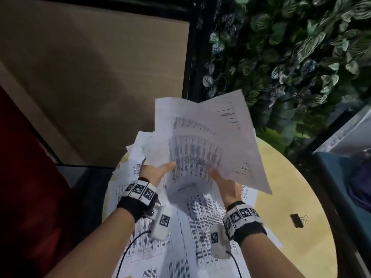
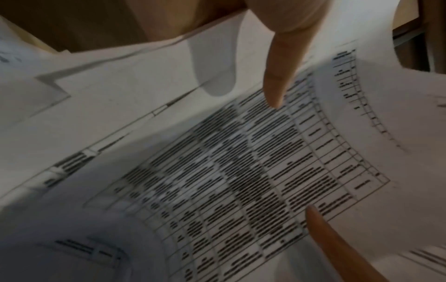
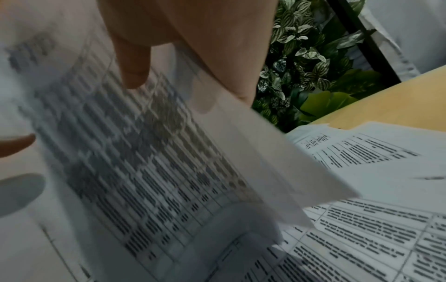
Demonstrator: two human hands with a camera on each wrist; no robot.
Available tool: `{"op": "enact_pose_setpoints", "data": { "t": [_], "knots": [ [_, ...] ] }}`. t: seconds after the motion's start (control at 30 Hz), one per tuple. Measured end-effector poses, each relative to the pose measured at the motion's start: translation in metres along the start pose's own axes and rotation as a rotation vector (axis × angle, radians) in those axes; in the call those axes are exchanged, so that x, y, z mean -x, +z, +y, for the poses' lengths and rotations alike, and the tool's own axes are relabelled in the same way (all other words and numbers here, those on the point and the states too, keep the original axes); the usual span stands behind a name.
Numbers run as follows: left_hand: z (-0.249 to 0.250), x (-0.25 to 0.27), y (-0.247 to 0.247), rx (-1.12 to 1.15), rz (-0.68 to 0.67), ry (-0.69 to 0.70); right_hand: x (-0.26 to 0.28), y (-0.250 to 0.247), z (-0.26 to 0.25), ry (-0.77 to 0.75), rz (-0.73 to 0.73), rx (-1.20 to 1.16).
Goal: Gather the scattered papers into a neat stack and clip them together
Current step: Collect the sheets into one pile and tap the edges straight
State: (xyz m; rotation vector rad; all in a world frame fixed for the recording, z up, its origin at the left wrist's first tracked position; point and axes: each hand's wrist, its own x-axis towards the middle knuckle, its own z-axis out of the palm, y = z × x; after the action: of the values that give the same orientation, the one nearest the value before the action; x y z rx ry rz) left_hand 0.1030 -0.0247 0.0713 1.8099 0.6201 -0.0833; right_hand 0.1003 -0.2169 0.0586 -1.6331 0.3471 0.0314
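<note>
Both hands hold a loose sheaf of printed papers [image 1: 202, 137] up above the round yellow table [image 1: 291, 177]. My left hand [image 1: 160, 170] grips its lower left edge, thumb [image 2: 277, 80] on the front sheet [image 2: 217, 171] and fingers hidden behind. My right hand [image 1: 219, 178] grips the lower right edge, its thumb [image 3: 134, 63] lying on the table-printed sheet [image 3: 144, 152]. The sheets fan out unevenly. More papers [image 1: 192, 227] lie spread on the table under my wrists, also seen as loose papers [image 3: 376, 190] in the right wrist view. A black binder clip [image 1: 297, 220] lies on the table at the right.
A wall of green leaves [image 1: 291, 57] stands behind the table. A brown panel [image 1: 90, 77] fills the back left, with something red [image 1: 24, 177] at the left. A blue seat [image 1: 349, 187] is close to the table's right edge.
</note>
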Motion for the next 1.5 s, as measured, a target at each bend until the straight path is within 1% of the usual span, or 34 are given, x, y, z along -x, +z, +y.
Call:
{"op": "enact_pose_setpoints", "data": {
  "t": [0.1, 0.13, 0.2, 0.23, 0.3, 0.33, 0.4, 0.47, 0.6, 0.7, 0.8, 0.87, 0.97, 1.0, 1.03, 1.13, 1.17, 1.2, 1.23, 1.3, 1.37, 1.4, 1.43, 1.5],
  "knots": [
    [0.000, -0.003, -0.005, -0.008, -0.019, -0.040, -0.004, 0.000, 0.002, -0.103, 0.009, -0.056],
    [0.000, -0.006, -0.006, -0.015, -0.030, -0.041, -0.004, 0.000, 0.000, -0.108, 0.023, -0.113],
    [0.000, -0.010, -0.009, -0.048, -0.036, -0.007, -0.010, -0.003, 0.000, -0.127, 0.079, -0.229],
    [-0.001, -0.013, -0.010, -0.058, -0.031, 0.021, -0.013, -0.005, -0.002, -0.155, 0.119, -0.246],
    [-0.004, -0.021, -0.012, -0.054, -0.020, 0.056, -0.022, -0.009, -0.003, -0.162, 0.185, -0.230],
    [-0.003, -0.022, -0.013, -0.048, -0.012, 0.053, -0.025, -0.010, -0.002, -0.139, 0.202, -0.228],
    [-0.002, -0.024, -0.013, -0.027, 0.002, 0.063, -0.033, -0.013, 0.002, -0.117, 0.222, -0.242],
    [-0.001, -0.027, -0.012, 0.031, 0.009, 0.084, -0.035, -0.016, 0.001, -0.129, 0.230, -0.282],
    [0.001, -0.028, -0.013, 0.040, -0.023, 0.116, -0.042, -0.028, -0.005, -0.233, 0.328, -0.340],
    [0.002, -0.027, -0.015, 0.035, -0.040, 0.121, -0.046, -0.036, -0.015, -0.321, 0.365, -0.261],
    [0.002, -0.030, -0.014, 0.043, -0.033, 0.115, -0.045, -0.038, -0.024, -0.434, 0.300, -0.102],
    [0.001, -0.032, -0.014, 0.057, -0.023, 0.098, -0.046, -0.037, -0.025, -0.517, 0.223, 0.121],
    [0.000, -0.035, -0.014, 0.074, -0.055, 0.089, -0.052, -0.036, -0.021, -0.621, 0.067, 0.493],
    [0.000, -0.036, -0.014, 0.086, -0.067, 0.085, -0.054, -0.036, -0.020, -0.662, 0.037, 0.595],
    [-0.001, -0.038, -0.016, 0.096, -0.076, 0.083, -0.056, -0.037, -0.020, -0.682, 0.040, 0.660],
    [-0.003, -0.041, -0.020, 0.088, -0.099, 0.092, -0.055, -0.040, -0.031, -0.626, 0.168, 0.666],
    [-0.003, -0.041, -0.022, 0.086, -0.112, 0.100, -0.054, -0.041, -0.035, -0.610, 0.180, 0.651],
    [-0.002, -0.041, -0.023, 0.081, -0.117, 0.103, -0.054, -0.041, -0.039, -0.606, 0.154, 0.651],
    [-0.003, -0.042, -0.023, 0.075, -0.117, 0.104, -0.055, -0.041, -0.040, -0.615, 0.098, 0.658],
    [-0.002, -0.042, -0.023, 0.059, -0.111, 0.099, -0.059, -0.037, -0.039, -0.646, -0.054, 0.708],
    [0.000, -0.039, -0.022, 0.065, -0.114, 0.096, -0.066, -0.032, -0.032, -0.614, -0.163, 0.786],
    [0.001, -0.037, -0.023, 0.065, -0.124, 0.088, -0.070, -0.030, -0.029, -0.567, -0.180, 0.802],
    [0.002, -0.036, -0.024, 0.073, -0.132, 0.084, -0.075, -0.030, -0.026, -0.518, -0.153, 0.769],
    [-0.003, -0.042, -0.026, 0.093, -0.136, 0.075, -0.083, -0.035, -0.021, -0.434, -0.036, 0.608]
  ]
}}
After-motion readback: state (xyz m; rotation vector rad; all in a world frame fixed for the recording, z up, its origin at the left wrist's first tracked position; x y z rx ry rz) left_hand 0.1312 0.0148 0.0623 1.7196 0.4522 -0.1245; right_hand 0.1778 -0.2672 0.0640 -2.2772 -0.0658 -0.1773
